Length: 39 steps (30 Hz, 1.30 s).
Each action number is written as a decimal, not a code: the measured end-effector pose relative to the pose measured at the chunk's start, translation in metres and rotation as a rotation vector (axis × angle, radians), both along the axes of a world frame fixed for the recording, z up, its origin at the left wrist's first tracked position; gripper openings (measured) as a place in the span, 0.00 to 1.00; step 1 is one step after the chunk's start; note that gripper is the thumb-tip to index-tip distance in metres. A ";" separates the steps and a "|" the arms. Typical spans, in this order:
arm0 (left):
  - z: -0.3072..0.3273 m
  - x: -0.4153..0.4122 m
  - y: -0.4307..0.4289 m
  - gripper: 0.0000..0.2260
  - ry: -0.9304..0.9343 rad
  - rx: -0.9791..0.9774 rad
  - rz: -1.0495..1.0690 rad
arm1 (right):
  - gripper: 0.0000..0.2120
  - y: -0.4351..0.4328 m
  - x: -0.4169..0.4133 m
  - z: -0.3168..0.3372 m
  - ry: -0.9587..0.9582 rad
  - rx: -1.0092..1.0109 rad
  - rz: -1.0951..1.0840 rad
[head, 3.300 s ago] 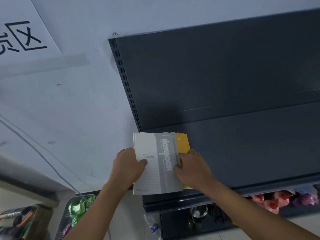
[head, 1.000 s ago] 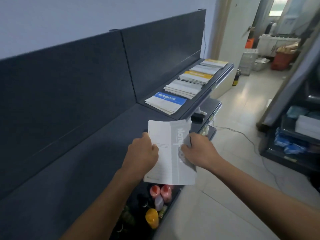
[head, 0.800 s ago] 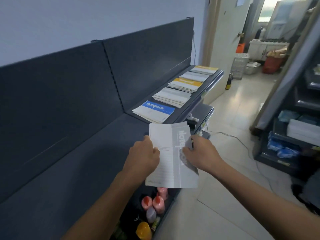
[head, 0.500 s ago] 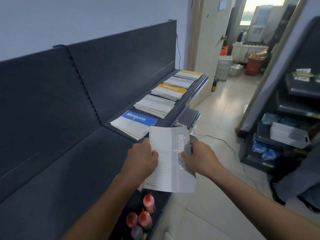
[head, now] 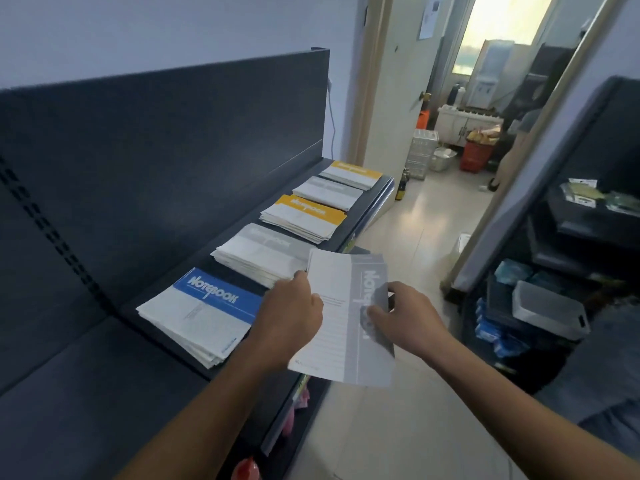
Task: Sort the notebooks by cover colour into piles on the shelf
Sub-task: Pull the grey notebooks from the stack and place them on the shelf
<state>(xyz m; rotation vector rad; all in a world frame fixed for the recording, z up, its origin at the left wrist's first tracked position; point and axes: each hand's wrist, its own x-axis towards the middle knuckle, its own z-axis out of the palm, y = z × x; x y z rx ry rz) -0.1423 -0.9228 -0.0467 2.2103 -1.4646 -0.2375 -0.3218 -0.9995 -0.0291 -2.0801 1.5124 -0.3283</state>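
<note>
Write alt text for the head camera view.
Both hands hold a thin white notebook with a grey band by a dark metal shelf: left hand on its left edge, right hand pinching the grey side. On it lie five piles: a blue-banded pile nearest, then a grey pile, a yellow pile, a second grey pile, a second yellow pile.

The grey notebook (head: 349,317) has been carried, in the left hand (head: 291,323) and right hand (head: 408,320), away from the shelf's (head: 180,355) bare end, where a yellow notebook was seen beneath it 3.3 s ago. It has been brought beside 5 piles: the grey pile (head: 259,254) at its 10 o'clock, the blue pile (head: 201,313) at 9 o'clock.
</note>
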 end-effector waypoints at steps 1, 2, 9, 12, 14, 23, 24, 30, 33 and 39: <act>0.000 0.000 -0.012 0.09 -0.008 0.008 -0.006 | 0.15 -0.011 -0.001 0.000 -0.003 0.000 -0.008; 0.000 -0.001 -0.024 0.09 -0.012 0.019 -0.015 | 0.15 -0.022 -0.002 -0.001 -0.004 -0.001 -0.017; 0.001 -0.015 -0.112 0.10 -0.057 0.053 -0.031 | 0.17 -0.101 -0.019 -0.006 -0.071 0.036 -0.065; -0.001 -0.026 -0.148 0.12 -0.053 0.075 -0.018 | 0.17 -0.138 -0.031 -0.010 -0.095 0.052 -0.047; 0.000 -0.034 -0.172 0.13 -0.056 0.091 -0.003 | 0.17 -0.165 -0.039 -0.011 -0.091 0.057 -0.020; 0.012 -0.076 -0.282 0.13 -0.090 0.073 0.075 | 0.13 -0.291 -0.082 -0.007 -0.100 0.035 0.084; 0.013 -0.082 -0.293 0.13 -0.088 0.076 0.077 | 0.13 -0.302 -0.087 -0.007 -0.107 0.041 0.085; 0.008 -0.100 -0.351 0.10 -0.068 0.097 0.114 | 0.13 -0.359 -0.104 -0.015 -0.133 0.091 0.110; 0.006 -0.098 -0.377 0.10 -0.079 0.099 0.123 | 0.13 -0.386 -0.101 -0.018 -0.137 0.105 0.117; 0.001 -0.078 -0.429 0.10 -0.056 0.097 0.169 | 0.11 -0.442 -0.077 -0.024 -0.107 0.100 0.158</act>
